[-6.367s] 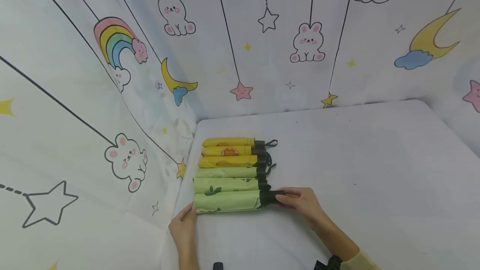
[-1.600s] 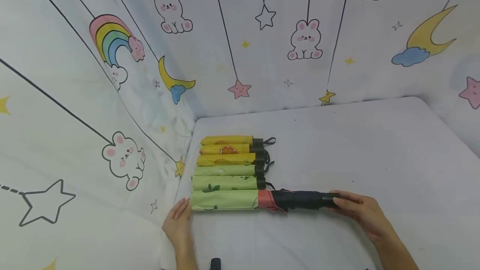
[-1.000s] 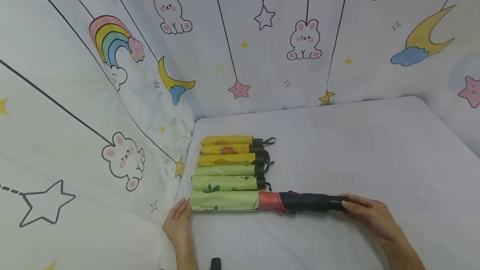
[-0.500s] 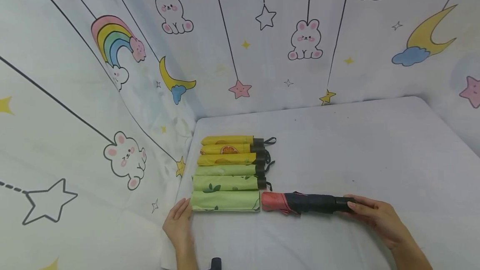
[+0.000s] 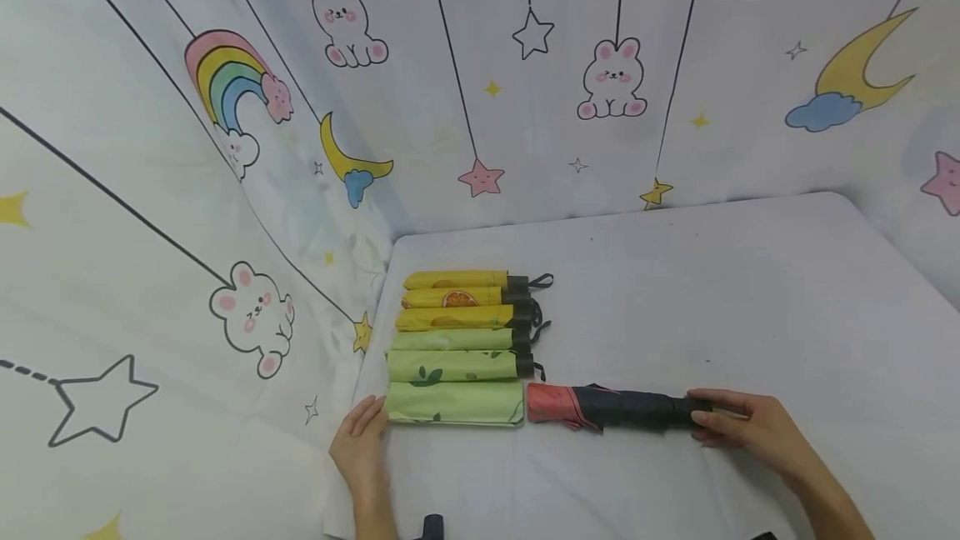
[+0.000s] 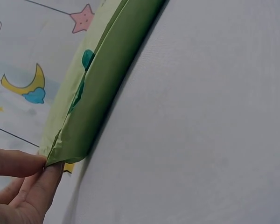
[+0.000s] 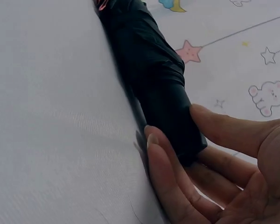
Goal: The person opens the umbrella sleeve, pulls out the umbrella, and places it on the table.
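A folded umbrella [image 5: 622,407], with red and black cloth and a black handle, lies on the white table. My right hand [image 5: 757,427] holds its handle end; in the right wrist view, thumb and fingers [image 7: 161,161] stand on either side of the black handle [image 7: 170,121]. Just left of the umbrella, a small gap apart, lies a flat light-green umbrella sleeve [image 5: 454,403] with leaf prints. My left hand [image 5: 362,444] pinches the sleeve's left end; the left wrist view shows the thumb and fingers on the corner of the green cloth [image 6: 88,107].
Behind the sleeve lie two green sleeved umbrellas [image 5: 450,366] and three yellow ones [image 5: 453,319], side by side, black handles to the right. A dark object [image 5: 432,527] pokes in at the bottom edge. Printed white cloth [image 5: 540,148] hangs behind and left of the table.
The umbrella has been drawn rightward out of the green sleeve by my right hand and now lies fully outside it. My left hand keeps its place at the sleeve's left end.
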Available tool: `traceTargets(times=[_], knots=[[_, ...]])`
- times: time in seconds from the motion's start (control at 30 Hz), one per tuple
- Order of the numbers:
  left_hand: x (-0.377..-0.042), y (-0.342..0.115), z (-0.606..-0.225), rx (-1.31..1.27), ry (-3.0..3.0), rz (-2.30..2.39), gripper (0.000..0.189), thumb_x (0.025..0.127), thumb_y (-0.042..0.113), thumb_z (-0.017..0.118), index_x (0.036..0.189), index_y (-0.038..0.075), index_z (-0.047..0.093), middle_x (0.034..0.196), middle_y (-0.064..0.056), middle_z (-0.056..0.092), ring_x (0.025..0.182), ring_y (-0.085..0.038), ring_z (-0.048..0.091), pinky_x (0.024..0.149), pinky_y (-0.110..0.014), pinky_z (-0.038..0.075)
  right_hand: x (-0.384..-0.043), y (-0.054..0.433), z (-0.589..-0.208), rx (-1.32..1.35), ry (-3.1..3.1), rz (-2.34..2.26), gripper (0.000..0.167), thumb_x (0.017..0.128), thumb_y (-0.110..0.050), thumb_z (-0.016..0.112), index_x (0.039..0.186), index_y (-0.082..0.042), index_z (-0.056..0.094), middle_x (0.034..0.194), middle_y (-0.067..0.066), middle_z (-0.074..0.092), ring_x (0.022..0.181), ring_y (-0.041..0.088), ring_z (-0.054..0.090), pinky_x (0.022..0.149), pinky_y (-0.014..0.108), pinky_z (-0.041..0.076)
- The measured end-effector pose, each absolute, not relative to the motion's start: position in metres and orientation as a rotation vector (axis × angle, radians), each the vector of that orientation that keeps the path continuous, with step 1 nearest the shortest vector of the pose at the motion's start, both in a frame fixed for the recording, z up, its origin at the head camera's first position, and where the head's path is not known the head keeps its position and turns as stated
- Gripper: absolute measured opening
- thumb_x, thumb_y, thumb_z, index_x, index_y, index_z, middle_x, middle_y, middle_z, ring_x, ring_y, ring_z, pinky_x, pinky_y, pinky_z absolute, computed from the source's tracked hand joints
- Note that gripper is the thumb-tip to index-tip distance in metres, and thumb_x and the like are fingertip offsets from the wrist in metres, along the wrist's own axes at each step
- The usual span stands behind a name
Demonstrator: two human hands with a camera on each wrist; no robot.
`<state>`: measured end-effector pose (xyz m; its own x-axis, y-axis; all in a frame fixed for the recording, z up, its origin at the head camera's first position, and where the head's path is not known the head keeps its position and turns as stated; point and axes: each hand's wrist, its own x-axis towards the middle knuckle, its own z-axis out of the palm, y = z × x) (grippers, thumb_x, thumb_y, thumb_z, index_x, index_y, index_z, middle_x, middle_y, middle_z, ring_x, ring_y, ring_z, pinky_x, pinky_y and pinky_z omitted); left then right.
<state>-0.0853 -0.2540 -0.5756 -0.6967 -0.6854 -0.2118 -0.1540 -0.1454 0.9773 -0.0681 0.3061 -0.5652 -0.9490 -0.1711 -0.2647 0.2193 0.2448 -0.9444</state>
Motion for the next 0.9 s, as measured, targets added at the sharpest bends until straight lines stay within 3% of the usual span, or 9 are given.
traceTargets(times=[0.13,0.3,0.5,0.67,0.9], knots=[[-0.085,-0.254,-0.573,0.944,-1.74,-1.913,0.042,0.089,-0.01,0.073,0.131,-0.006,0.066,0.111,-0.011,0.078,0.105,-0.015,0.075,0.086,-0.02,0.059,-0.07,0.305,-0.56,0.067,2.308,-1.597,0.057,0.095,-0.03,0.079,0.142,-0.002,0.062,0.124,0.018,0.073,0.091,0.025,0.079,0.079,0.029,0.063],[-0.085,-0.255,-0.571,0.942,-1.758,-1.915,0.043,0.09,-0.008,0.073,0.132,-0.006,0.065,0.11,-0.011,0.079,0.104,-0.013,0.075,0.084,-0.018,0.059,-0.075,0.308,-0.547,0.035,2.498,-1.28,0.057,0.093,-0.044,0.079,0.138,-0.011,0.069,0.108,0.008,0.079,0.088,0.018,0.078,0.073,0.03,0.059],[-0.083,-0.257,-0.567,0.945,-1.848,-1.882,0.043,0.092,0.001,0.075,0.134,-0.002,0.065,0.119,-0.014,0.076,0.097,-0.002,0.072,0.084,-0.013,0.056,-0.083,0.309,-0.53,-0.011,2.701,-0.988,0.063,0.089,-0.06,0.076,0.131,-0.014,0.073,0.128,0.025,0.07,0.104,0.038,0.073,0.07,0.043,0.059],[-0.084,-0.26,-0.562,0.912,-1.932,-1.803,0.043,0.093,0.007,0.076,0.134,0.0,0.065,0.124,-0.016,0.074,0.095,0.001,0.071,0.085,-0.009,0.053,-0.09,0.302,-0.52,-0.035,2.739,-0.999,0.068,0.088,-0.061,0.076,0.133,-0.009,0.071,0.114,0.015,0.077,0.114,0.048,0.067,0.074,0.047,0.06],[-0.091,-0.265,-0.553,0.881,-1.962,-1.778,0.041,0.095,0.01,0.076,0.134,0.003,0.066,0.128,-0.017,0.072,0.097,0.001,0.07,0.084,-0.01,0.054,-0.101,0.285,-0.508,-0.061,2.837,-1.043,0.064,0.089,-0.06,0.076,0.127,-0.009,0.074,0.109,0.008,0.078,0.101,0.033,0.073,0.073,0.043,0.058]])
